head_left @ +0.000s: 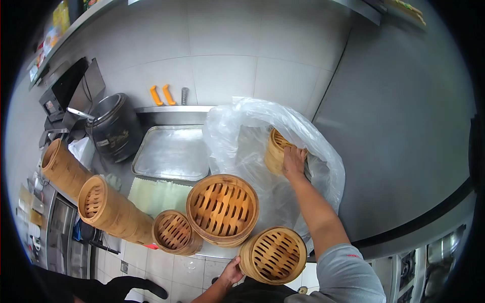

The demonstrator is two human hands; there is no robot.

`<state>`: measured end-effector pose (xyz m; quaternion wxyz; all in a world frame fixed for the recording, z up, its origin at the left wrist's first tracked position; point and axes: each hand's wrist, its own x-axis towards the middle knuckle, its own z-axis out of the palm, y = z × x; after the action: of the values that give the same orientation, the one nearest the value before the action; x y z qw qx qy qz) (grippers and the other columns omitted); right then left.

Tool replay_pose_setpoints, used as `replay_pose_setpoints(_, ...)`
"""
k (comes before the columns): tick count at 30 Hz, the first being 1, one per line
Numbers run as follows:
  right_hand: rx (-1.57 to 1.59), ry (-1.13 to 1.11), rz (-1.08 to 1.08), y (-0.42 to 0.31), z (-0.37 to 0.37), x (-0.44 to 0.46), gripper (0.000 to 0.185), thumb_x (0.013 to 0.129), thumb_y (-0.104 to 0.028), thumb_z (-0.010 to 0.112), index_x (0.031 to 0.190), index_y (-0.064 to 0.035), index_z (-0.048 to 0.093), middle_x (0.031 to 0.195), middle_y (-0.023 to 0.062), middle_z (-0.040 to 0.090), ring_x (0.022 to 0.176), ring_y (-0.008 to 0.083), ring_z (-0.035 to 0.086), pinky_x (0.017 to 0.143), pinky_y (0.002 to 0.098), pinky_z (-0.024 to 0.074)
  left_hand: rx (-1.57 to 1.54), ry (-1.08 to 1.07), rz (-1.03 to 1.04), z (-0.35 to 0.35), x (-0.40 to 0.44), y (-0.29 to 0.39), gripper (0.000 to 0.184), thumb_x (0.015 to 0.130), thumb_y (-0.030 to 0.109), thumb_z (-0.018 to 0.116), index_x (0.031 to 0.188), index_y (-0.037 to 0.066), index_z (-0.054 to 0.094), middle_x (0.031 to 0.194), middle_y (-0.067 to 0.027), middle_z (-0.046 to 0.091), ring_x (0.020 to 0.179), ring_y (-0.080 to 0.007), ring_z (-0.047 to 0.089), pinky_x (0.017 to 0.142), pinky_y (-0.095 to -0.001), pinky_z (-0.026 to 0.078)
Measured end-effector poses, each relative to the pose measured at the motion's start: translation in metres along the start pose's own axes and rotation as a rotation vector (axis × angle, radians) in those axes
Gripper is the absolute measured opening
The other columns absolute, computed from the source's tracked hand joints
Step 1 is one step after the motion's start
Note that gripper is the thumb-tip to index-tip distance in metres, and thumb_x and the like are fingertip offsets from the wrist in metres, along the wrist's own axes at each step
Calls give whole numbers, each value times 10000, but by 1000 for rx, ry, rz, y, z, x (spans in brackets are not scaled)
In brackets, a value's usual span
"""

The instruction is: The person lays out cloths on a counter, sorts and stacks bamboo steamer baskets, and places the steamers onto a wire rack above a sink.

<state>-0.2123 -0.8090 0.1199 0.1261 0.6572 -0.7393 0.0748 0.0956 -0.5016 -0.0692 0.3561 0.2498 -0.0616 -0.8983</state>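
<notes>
My left hand (232, 271) is closed on the side of a round bamboo steamer basket (274, 256) with a slatted base, close to my body at the counter's front edge. My right hand (294, 161) reaches into a large clear plastic bag (316, 146) and is closed on the rim of another bamboo steamer (275, 156), which is tilted inside the bag. Beside my left hand's basket stands a wider bamboo steamer (222, 209), with a smaller bamboo steamer (173, 231) to its left. The right hand's fingertips are partly hidden.
Tall stacks of bamboo steamers (113, 211) (65, 165) stand at left. Behind them are a metal tray (172, 151), a pale cloth (164, 197) and a black pot (115, 131) with a handle sticking out. A grey panel (399, 126) rises at right. Someone's dark-clothed leg (111, 288) shows lower left.
</notes>
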Motion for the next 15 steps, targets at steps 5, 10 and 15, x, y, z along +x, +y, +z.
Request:
replay_pose_setpoints(5,94,125,-33,14,14,5,586,700,-134,764,1203,-4,493,1233,228,519,1262,378,435,1106,499,267,14,-51,10,9,-1,6,680,875,453,663,1394,71,444,1337,-95,556,1240,-259,525,1059,-446,417)
replay_pose_setpoints(10,200,155,16,5,-37,-7,565,708,-163,747,1189,13,509,1205,223,558,1246,396,446,1087,495,292,18,50,-11,1,1,2,601,959,401,558,1420,47,405,1393,-96,521,1266,-259,513,1069,-441,406)
replay_pose_setpoints(15,285,221,-121,-26,-154,-112,565,672,-208,787,1124,16,532,1073,203,584,1073,384,510,957,466,365,10,-30,-27,0,4,3,555,991,384,499,1431,60,401,1424,-91,500,1294,-259,492,1086,-462,381)
